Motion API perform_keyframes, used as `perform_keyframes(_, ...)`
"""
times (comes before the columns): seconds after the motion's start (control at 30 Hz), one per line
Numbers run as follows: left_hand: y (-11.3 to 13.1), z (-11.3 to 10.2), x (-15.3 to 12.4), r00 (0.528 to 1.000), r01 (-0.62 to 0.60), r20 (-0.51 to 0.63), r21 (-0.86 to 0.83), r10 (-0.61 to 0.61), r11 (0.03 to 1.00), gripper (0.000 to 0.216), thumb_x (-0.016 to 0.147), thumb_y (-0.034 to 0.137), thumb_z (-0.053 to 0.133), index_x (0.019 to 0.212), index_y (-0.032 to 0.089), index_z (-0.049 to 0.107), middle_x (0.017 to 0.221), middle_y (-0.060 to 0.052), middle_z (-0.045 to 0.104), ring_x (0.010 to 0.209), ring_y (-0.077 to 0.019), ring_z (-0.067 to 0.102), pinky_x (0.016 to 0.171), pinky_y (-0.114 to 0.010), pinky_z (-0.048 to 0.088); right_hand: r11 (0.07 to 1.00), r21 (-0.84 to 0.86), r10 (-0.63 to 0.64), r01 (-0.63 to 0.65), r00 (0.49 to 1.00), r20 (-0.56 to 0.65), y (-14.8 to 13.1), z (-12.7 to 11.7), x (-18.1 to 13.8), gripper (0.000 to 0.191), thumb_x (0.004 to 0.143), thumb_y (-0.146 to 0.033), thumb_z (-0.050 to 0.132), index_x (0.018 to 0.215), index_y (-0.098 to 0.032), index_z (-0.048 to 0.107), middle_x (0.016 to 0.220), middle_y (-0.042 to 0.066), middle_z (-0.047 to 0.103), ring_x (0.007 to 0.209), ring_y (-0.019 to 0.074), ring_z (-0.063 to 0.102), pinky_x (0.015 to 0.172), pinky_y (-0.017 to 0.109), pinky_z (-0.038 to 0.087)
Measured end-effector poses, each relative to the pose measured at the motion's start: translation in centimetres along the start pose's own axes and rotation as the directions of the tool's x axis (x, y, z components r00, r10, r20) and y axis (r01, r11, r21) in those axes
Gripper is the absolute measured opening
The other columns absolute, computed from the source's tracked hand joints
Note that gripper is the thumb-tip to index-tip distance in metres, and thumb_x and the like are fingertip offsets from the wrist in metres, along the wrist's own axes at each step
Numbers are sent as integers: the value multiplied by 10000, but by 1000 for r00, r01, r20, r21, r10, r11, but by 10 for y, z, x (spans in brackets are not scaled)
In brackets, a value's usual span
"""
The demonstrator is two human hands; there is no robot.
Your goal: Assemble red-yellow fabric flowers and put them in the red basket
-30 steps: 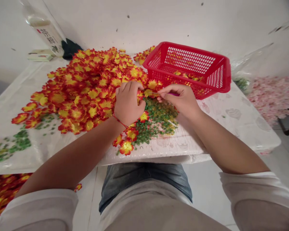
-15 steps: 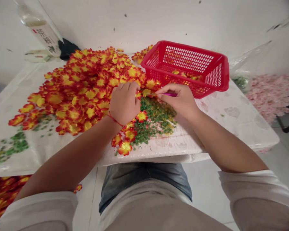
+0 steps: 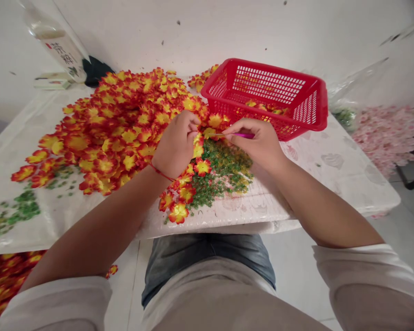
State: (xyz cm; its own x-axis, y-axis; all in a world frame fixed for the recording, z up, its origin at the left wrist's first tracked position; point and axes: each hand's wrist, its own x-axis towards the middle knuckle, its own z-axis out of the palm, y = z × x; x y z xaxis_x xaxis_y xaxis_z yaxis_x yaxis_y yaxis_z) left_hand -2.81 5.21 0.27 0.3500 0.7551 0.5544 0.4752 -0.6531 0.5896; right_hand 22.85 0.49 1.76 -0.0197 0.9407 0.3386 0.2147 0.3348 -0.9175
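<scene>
My left hand (image 3: 175, 145) is curled shut on a red-and-yellow fabric flower (image 3: 198, 148) at the edge of a big heap of such flowers (image 3: 124, 119). My right hand (image 3: 260, 142) is pinched shut on a thin tool with a pink handle (image 3: 243, 135), its metal tip pointing left at the flower in the left hand. Both hands hover over a pile of small green and yellow plastic pieces (image 3: 224, 172) on the white table (image 3: 313, 184). A red thread circles my left wrist.
A red plastic basket (image 3: 307, 108) holding a few flowers stands behind my right hand. A labelled bottle (image 3: 60, 46) and a dark object sit at the back left. Green bits (image 3: 17, 209) lie at the left. Pink flowers (image 3: 386, 138) pile up at the right.
My left hand has turned slightly and lifted a flower toward the tool tip. My right hand has stayed almost still.
</scene>
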Motion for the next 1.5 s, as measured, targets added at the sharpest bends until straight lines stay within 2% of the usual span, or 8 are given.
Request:
perform_keyframes(0.2, 9, 3, 1, 992, 102, -50, -206, -115, 973, 177, 1059, 284, 725, 1206, 296, 627, 1165, -65, 802, 1136, -259, 801, 1058, -458, 669, 998, 36, -46, 43, 996, 81, -7, 0, -4, 62, 873, -260, 895, 926, -283, 918, 901, 22, 888, 826, 220, 816, 815, 380, 674)
perform_keyframes(0.43, 15, 8, -1, 982, 125, -103, -266, -156, 956, 266, 993, 209, 788, 1157, 298, 599, 1089, -35, 803, 1122, -262, 830, 1048, -458, 702, 995, -8, -97, 98, 992, 86, -4, 1, -5, 69, 900, -257, 893, 962, -270, 922, 994, 39, 910, 905, 226, 836, 881, 385, 666)
perform_keyframes(0.6, 19, 10, -2, 975, 172, -87, -301, -206, 938, 291, 968, 219, 820, 1130, 303, 593, 1053, -13, 822, 1092, -255, 861, 987, -422, 736, 995, -31, -97, 100, 993, 69, 0, 0, -3, 88, 899, -248, 863, 967, -260, 918, 1028, 41, 918, 958, 243, 849, 932, 402, 677)
perform_keyframes(0.87, 19, 12, -4, 982, 120, -108, -294, -158, 948, 244, 992, 174, 789, 1110, 290, 610, 1057, -13, 820, 1116, -246, 861, 989, -409, 740, 993, -60, -92, 97, 992, 92, -1, -1, -3, 89, 915, -232, 860, 977, -263, 915, 1029, 43, 912, 979, 245, 852, 988, 426, 682)
perform_keyframes(1.1, 23, 16, -8, 988, 75, -107, -313, -114, 947, 283, 991, 115, 817, 1125, 273, 625, 1038, 15, 816, 1078, -217, 871, 971, -373, 744, 990, -79, -106, 114, 989, 103, 1, 0, -5, 109, 920, -199, 836, 977, -262, 905, 997, 34, 894, 949, 236, 833, 949, 415, 662)
perform_keyframes(1.23, 28, 16, -11, 992, 59, -83, -340, -92, 938, 310, 976, 114, 877, 1108, 264, 641, 1038, 24, 838, 1056, -200, 877, 935, -333, 752, 968, -146, -193, 207, 976, 103, 5, 3, -6, 81, 937, -194, 822, 961, -258, 866, 996, 43, 863, 944, 243, 801, 877, 396, 641)
perform_keyframes(1.33, 31, 17, -13, 997, 40, -49, -328, -59, 944, 307, 991, 111, 856, 1167, 259, 652, 1114, 3, 859, 1114, -208, 875, 980, -348, 753, 933, -189, -291, 308, 950, 112, 6, 6, -6, 78, 971, -199, 795, 951, -266, 828, 1000, 48, 831, 975, 255, 777, 873, 395, 636)
perform_keyframes(1.5, 30, 19, -15, 997, 74, 5, -326, -77, 943, 352, 997, 132, 849, 1257, 256, 646, 1166, -24, 865, 1122, -201, 868, 1019, -355, 744, 929, -110, -343, 354, 933, 106, 10, 9, -7, 48, 1065, -298, 764, 1024, -277, 777, 1036, 45, 798, 984, 249, 765, 908, 406, 643)
